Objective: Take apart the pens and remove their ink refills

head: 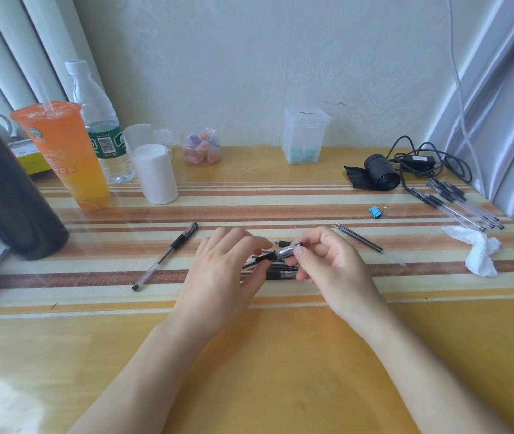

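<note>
Both hands hold one clear-barrelled pen (284, 252) just above the table's middle. My left hand (221, 274) grips its black grip end, and my right hand (327, 264) pinches the clear barrel between thumb and fingers. Under the hands lies a small pile of pens (276, 272), partly hidden. A whole capped pen (168, 253) lies to the left. Two pulled-out ink refills (364, 241) lie to the right. Several more pens (459, 205) are bunched at the far right edge.
An orange drink cup (64, 155), a water bottle (99, 120), a white roll (155, 172) and a dark flask (8, 195) stand at the left. A blue binder clip (374, 212), a crumpled tissue (478, 250), a black roll (381, 172) and a cabled adapter (418, 161) occupy the right.
</note>
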